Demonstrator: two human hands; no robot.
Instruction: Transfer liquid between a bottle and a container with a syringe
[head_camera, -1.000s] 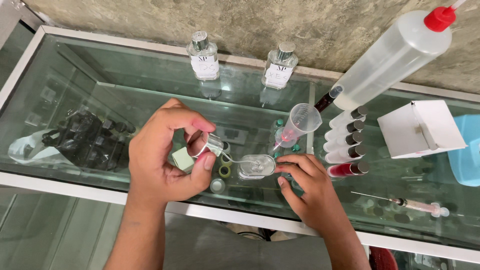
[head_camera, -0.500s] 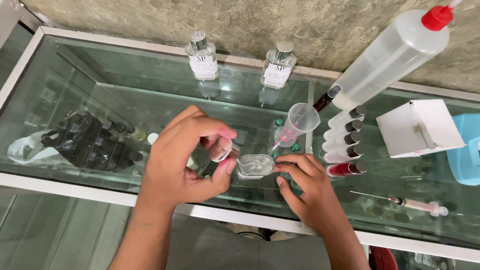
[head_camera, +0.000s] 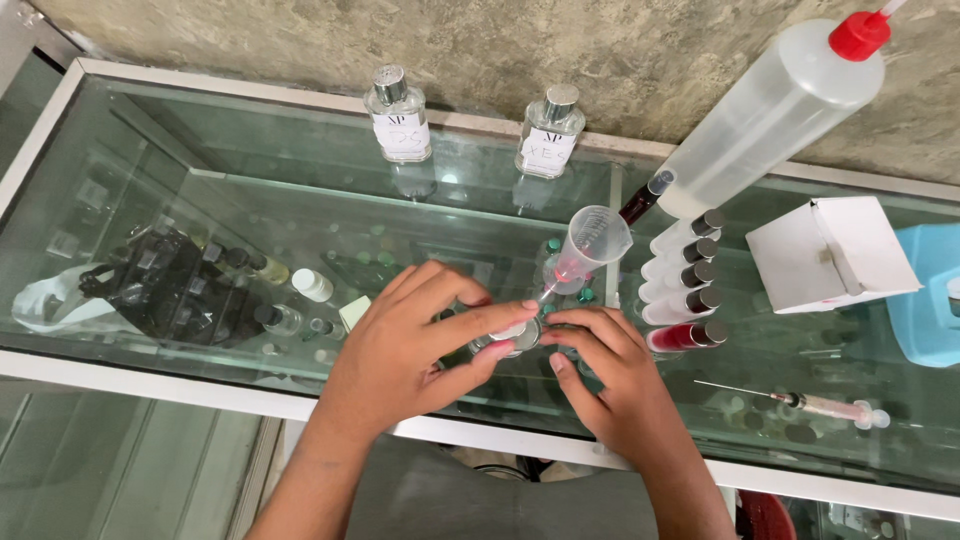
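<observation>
Both hands meet over a small clear glass bottle (head_camera: 512, 338) that stands on the glass counter top (head_camera: 300, 220). My left hand (head_camera: 405, 345) pinches the bottle's silver top with thumb and fingers. My right hand (head_camera: 605, 375) steadies the bottle from the right side. A clear conical measuring cup (head_camera: 590, 245) with a pinkish tip leans just behind the hands. Most of the bottle is hidden by the fingers.
Two square perfume bottles (head_camera: 398, 115) (head_camera: 550, 130) stand at the back by the wall. A big squeeze bottle with a red cap (head_camera: 770, 110), a row of small vials (head_camera: 685, 275), a white box (head_camera: 830, 250), a blue container (head_camera: 930, 290) and a syringe (head_camera: 810, 403) lie at the right.
My left hand, which held a small cap raised off the counter, has come down and right onto the bottle's top. My right hand stayed by the bottle.
</observation>
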